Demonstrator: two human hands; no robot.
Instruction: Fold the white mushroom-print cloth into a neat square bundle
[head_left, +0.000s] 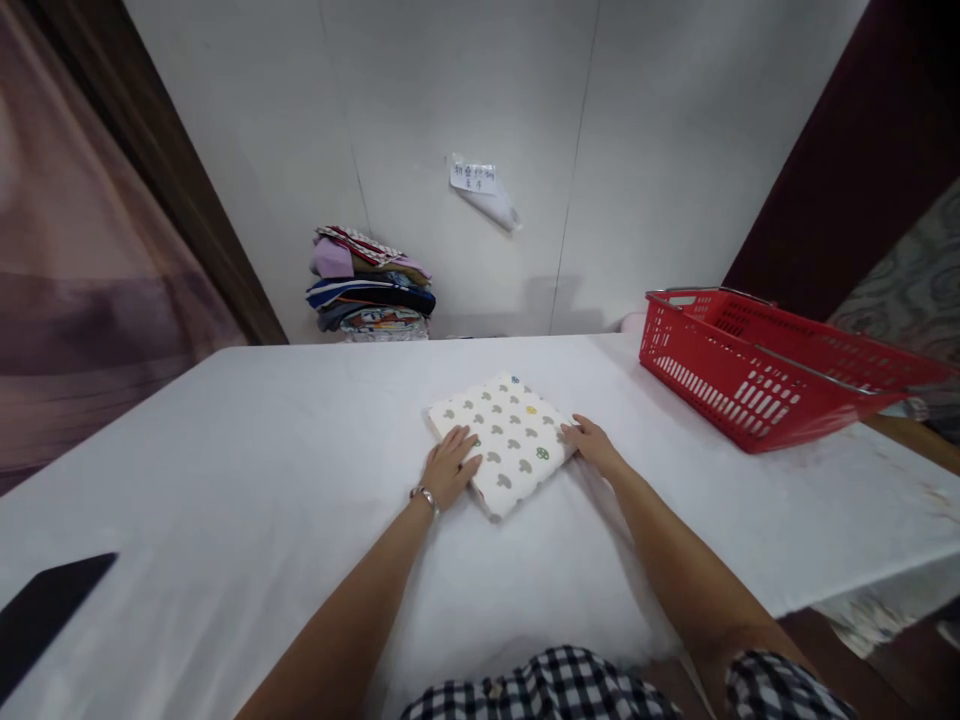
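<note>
A folded white cloth (pixel 504 425) lies on the white-covered table in front of me, turned so that one corner points toward me. It is printed with grey mushrooms and a few green, blue and yellow ones. On its left edge rests my left hand (pixel 448 468), palm down, fingers stretched out and lying flat on the fabric; a bracelet circles that wrist. At the opposite corner, my right hand (pixel 592 445) grips the cloth's edge, with fingertips on top and some fingers hidden from view.
To the right stands a red plastic basket (pixel 720 385) with metal handles. A stack of folded fabrics (pixel 373 285) is beyond the table's far edge, by the wall. A dark flat object (pixel 56 610) lies at the near left. Pink curtain (pixel 97 230) hangs at the left.
</note>
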